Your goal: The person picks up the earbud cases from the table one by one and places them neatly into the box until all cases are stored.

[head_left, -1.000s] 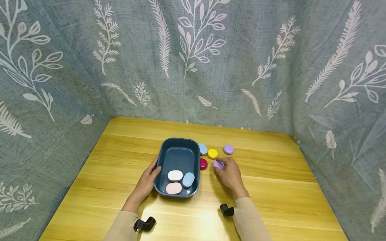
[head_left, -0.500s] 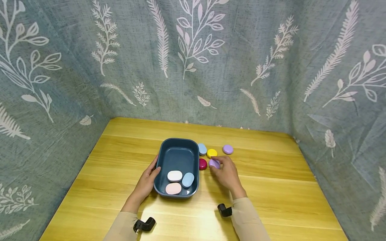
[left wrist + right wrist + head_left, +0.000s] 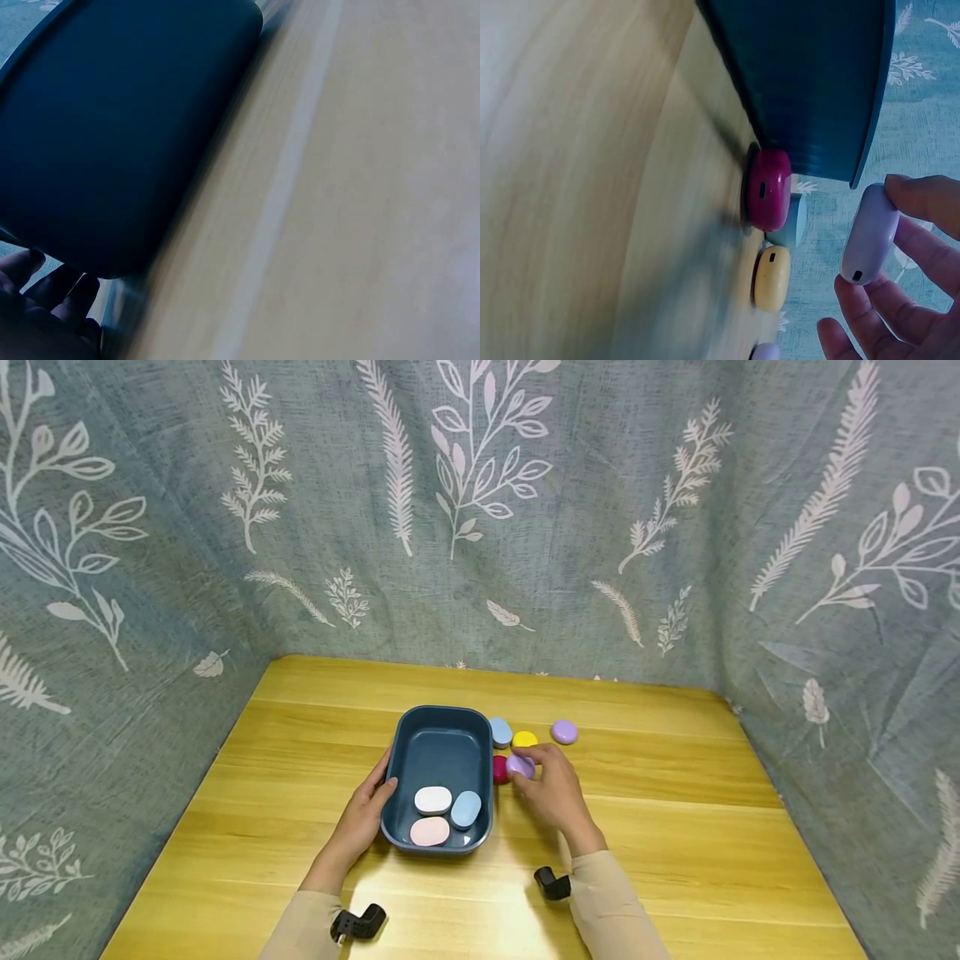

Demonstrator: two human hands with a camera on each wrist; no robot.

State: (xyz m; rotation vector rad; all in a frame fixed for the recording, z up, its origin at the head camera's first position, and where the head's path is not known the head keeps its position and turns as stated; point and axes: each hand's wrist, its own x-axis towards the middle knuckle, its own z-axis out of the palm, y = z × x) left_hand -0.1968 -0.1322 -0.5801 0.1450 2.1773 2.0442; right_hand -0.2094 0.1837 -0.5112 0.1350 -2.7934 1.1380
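Observation:
A lilac earbud case [image 3: 871,234] with a small dark port is pinched between the thumb and fingers of my right hand [image 3: 553,789]. In the right wrist view it is raised off the table, its shadow falling on the wood. In the head view it overlaps a crimson earbud case [image 3: 769,190] beside the box. My left hand [image 3: 362,814] grips the left wall of a deep dark-blue box [image 3: 442,847], thumb at the rim and fingers along the outside. Inside lie a white case [image 3: 432,800], a pale pink case [image 3: 430,832] and a light blue case [image 3: 466,810].
Right of the box lie another light blue case [image 3: 501,732], a yellow case [image 3: 525,739] and a second lilac case [image 3: 564,732]. The wooden table [image 3: 697,827] extends on both sides. A patterned grey-blue curtain [image 3: 525,602] hangs along the back and sides.
My right hand has moved left with the lilac earbud case, closer to the box and the crimson case. The left hand keeps its grip on the box.

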